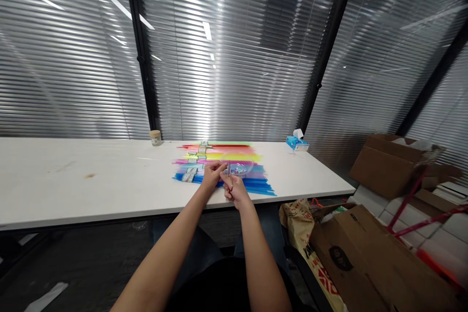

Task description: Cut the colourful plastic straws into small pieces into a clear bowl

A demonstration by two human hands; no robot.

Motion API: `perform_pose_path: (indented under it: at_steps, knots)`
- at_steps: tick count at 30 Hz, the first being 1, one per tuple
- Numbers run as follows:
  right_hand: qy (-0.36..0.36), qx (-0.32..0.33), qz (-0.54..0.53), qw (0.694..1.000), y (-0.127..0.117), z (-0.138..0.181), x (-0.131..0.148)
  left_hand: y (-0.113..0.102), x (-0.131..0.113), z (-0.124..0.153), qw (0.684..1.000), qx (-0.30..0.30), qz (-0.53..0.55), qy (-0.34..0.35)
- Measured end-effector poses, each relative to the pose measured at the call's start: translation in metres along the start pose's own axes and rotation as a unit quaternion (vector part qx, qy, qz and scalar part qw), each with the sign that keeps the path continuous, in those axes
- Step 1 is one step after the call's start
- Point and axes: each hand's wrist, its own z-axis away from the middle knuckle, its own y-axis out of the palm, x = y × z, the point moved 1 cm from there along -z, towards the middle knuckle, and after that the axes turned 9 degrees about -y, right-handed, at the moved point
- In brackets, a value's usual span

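Observation:
Bundles of coloured straws (223, 165) lie in rows on the white table (84, 180), red and yellow at the back, blue at the front. A clear plastic bowl (239, 163) sits on top of them. My right hand (236, 190) is closed around a small pair of scissors (229, 178) held upright just in front of the bowl. My left hand (212, 175) pinches something thin at the scissor blades; it is too small to name.
A small jar (155, 137) stands at the table's back edge, and a blue tissue pack (297, 143) lies at the far right. Cardboard boxes (387, 163) and a paper bag (303, 234) crowd the floor to the right. Window blinds fill the background.

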Motion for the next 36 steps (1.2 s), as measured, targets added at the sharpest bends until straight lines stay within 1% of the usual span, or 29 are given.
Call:
perform_pose_path:
  at_steps: [6,11,22,30,36]
  knots:
    - [-0.004,-0.015,0.005,1.000,-0.001,0.000,0.006,0.000,0.000,0.000,1.000,0.002,0.005,-0.004]
    - [-0.006,-0.026,0.008,1.000,-0.004,0.001,0.012,-0.003,0.002,-0.001,1.000,-0.013,0.011,-0.006]
    - [-0.004,-0.035,0.007,0.999,-0.003,0.001,0.010,-0.004,0.004,-0.003,1.000,-0.028,0.005,-0.012]
    - [0.019,-0.020,-0.006,1.000,-0.003,0.003,0.011,-0.003,0.001,-0.003,1.000,-0.029,0.004,-0.005]
    - [0.023,-0.007,-0.021,0.999,-0.002,0.003,0.012,-0.001,-0.001,-0.001,1.000,-0.011,0.008,-0.002]
